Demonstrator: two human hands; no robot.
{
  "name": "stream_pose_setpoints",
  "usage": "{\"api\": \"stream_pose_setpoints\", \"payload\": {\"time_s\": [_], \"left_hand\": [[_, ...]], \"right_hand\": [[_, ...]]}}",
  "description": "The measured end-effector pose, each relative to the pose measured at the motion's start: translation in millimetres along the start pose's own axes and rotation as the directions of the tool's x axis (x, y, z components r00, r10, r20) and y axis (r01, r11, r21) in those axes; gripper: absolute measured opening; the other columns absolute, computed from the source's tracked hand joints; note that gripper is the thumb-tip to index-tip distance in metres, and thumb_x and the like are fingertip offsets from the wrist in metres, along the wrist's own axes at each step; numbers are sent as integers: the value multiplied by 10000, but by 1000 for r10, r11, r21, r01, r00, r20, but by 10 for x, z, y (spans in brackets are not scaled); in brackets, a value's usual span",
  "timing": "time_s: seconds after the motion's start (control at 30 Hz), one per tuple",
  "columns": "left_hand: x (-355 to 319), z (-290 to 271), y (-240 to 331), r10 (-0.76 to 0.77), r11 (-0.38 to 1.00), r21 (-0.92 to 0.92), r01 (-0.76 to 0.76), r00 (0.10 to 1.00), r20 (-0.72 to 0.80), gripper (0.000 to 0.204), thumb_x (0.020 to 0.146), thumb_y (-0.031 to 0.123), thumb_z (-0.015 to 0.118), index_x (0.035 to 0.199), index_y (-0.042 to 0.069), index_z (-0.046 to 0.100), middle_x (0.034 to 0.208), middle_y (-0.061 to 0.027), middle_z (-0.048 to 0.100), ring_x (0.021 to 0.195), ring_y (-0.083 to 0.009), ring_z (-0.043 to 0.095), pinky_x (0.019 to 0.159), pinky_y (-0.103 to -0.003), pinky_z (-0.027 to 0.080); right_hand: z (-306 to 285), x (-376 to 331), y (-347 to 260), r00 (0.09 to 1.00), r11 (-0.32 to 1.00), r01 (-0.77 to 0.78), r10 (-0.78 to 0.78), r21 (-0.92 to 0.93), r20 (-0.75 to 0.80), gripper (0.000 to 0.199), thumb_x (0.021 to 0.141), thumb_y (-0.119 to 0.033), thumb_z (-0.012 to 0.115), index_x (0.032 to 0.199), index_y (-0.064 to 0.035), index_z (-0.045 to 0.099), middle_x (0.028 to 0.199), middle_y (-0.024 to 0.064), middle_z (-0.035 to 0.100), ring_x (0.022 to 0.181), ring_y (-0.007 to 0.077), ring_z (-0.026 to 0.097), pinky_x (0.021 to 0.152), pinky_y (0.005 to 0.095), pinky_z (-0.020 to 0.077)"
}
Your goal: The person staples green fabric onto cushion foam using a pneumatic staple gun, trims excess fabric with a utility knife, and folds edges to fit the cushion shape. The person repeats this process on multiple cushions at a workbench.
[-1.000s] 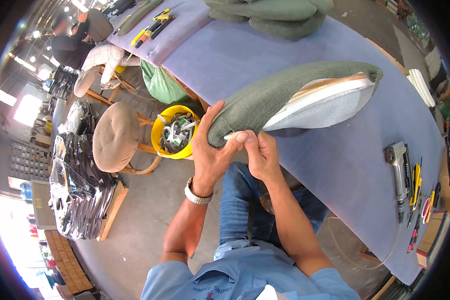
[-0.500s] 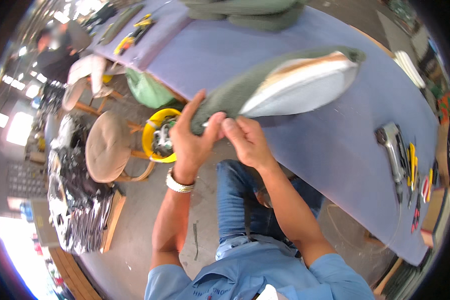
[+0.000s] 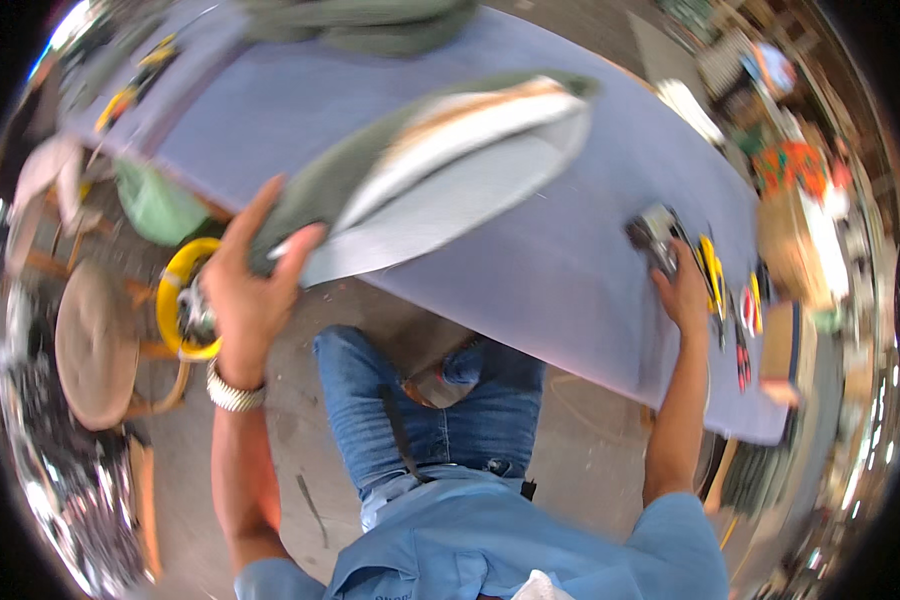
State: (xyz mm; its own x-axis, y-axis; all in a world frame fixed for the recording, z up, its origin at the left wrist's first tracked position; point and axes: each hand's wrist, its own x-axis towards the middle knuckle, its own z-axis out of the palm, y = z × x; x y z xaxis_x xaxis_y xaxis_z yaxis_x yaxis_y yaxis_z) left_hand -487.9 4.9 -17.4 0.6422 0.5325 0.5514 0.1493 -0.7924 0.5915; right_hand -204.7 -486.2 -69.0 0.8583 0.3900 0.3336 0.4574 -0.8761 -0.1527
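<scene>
My left hand point(image 3: 248, 292) grips the near-left end of a curved upholstered panel point(image 3: 315, 185) in dark green fabric. Its open side shows white padding, a strip of brown board and a pale grey lining. The panel is held slanting up above the blue-grey table, its far tip toward the middle. Out to the right, my right hand point(image 3: 684, 292) closes around the handle of a silver and black air staple gun point(image 3: 656, 230) at the table's right part. Part of the tool is hidden by the fingers.
Beside the staple gun lie yellow-handled tools point(image 3: 712, 272) and red-handled pliers point(image 3: 742, 362). Folded green upholstered pieces point(image 3: 390, 30) rest at the table's far side. On the left stand a yellow bucket point(image 3: 173, 300), a beige round stool point(image 3: 95, 345) and a green bag point(image 3: 160, 200).
My right hand has let go of the panel and moved right onto the staple gun. My left hand still holds the panel. The view has turned to the right.
</scene>
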Motion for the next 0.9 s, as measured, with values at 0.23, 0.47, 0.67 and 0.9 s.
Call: {"api": "stream_pose_setpoints", "payload": {"time_s": [0.23, 0.47, 0.67, 0.9], "left_hand": [[-11, -40, 7, 36, 997, -68, -42, 996, -82, 583, 828, 377, 871, 1290, 62, 705, 1142, -176, 760, 985, -315, 761, 838, -385, 601], [-47, -29, -51, 63, 997, -28, -66, 995, -78, 589, 825, 415, 864, 1275, 71, 703, 1160, -159, 755, 976, -333, 759, 809, -399, 616], [-97, 33, -78, 122, 992, -9, -123, 989, -89, 609, 814, 393, 869, 1306, 84, 687, 1232, -154, 729, 1006, -336, 751, 830, -414, 620], [-134, 13, -93, 97, 994, -45, -99, 994, -50, 661, 761, 253, 885, 1358, 96, 649, 1300, -142, 699, 1086, -335, 724, 873, -416, 617]], "right_hand": [[-366, 474, -418, 990, 958, -104, 76, 267, 116, 378, 925, -222, 749, 1227, -17, 649, 1023, 156, 729, 878, 270, 693, 777, 384, 544], [-775, -400, -2119, 989, 554, -132, 23, 822, 143, 297, 965, -194, 693, 1106, 64, 657, 748, 64, 668, 635, 126, 603, 576, 294, 482], [-358, -756, -3304, 942, 86, -107, -309, 991, 129, 408, 973, 44, 612, 1371, 69, 524, 1240, 172, 706, 679, 128, 631, 624, 291, 554], [-115, -705, -3559, 957, 233, 27, -287, 972, 42, 186, 891, -19, 772, 1056, 50, 722, 942, 123, 747, 738, 170, 714, 674, 332, 553]]}}
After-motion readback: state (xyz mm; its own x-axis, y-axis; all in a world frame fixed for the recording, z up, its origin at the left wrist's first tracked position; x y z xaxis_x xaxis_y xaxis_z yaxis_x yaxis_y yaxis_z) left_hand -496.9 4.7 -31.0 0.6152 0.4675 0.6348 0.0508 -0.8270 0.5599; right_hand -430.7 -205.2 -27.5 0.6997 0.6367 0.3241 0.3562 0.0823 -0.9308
